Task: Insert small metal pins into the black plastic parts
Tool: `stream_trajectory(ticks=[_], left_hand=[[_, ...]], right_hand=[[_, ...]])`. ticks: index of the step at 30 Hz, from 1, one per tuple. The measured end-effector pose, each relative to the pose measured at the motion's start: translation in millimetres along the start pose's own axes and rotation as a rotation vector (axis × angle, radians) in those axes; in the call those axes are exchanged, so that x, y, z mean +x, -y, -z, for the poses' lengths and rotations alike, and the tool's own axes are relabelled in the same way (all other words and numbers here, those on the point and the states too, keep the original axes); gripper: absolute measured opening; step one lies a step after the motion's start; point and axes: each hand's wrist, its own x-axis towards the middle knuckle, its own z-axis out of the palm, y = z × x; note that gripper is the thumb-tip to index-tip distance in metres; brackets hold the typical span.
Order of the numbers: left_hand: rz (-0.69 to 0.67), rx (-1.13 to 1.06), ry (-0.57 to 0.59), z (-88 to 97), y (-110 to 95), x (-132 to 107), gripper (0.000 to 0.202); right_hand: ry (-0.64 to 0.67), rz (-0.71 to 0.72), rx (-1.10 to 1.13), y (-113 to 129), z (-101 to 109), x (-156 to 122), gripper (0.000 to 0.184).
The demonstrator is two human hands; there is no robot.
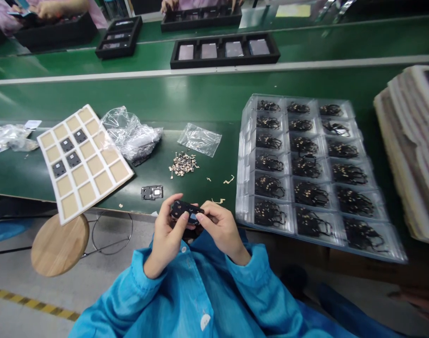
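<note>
Head view, left hand (167, 234) and right hand (223, 226) both gripping a small black part (185, 211) between thumbs and fingers, held just off the green bench (158, 173) edge, a metal plate (152, 192) near the left hand, a clear plastic tray (244, 188) of black parts to the right, tan scraps (183, 164) ahead

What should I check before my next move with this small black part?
Grip: both hands on the small black part, left hand and right hand: ok.
Part's condition: fingers cover much of it: cannot tell.
Work area: stray tan pieces lie loose on the green mat, outside their pile: not ok.
Dark metal bracket: lying on the mat, apart from the hands: ok.
Clear plastic tray: every visible cell holds black parts: ok.
Cream grid tray: dark square parts sit in only some cells; whether that is right: cannot tell.
</note>
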Motion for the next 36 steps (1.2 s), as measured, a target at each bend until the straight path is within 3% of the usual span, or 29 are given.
stream_trajectory(ticks=[4, 10, 15, 26, 36], left_hand=[[0.018, 0.012, 0.003, 0.1, -6, 2, 0.044], [0.045, -0.035, -0.023, -2.6, -13, 3, 0.047], [-0.020, -0.056, -0.061, -5.3, -21, -3, 0.041], [0.091, -0.230, 0.122, -3.7, -27, -9, 0.038], [0.189, -0.394, 0.201, -4.5, -23, -7, 0.041]], right_hand=[[-0.017, -0.027, -0.016, 4, 1, -2, 0.032], [0.066, -0.077, -0.014, 17, 6, -3, 0.028], [0.115, -0.067, -0.080, 28, 8, -8, 0.028], [0.068, 0.068, -0.064, 54, 4, -15, 0.027], [0.043, 0.190, -0.221, 56, 5, -23, 0.024]])
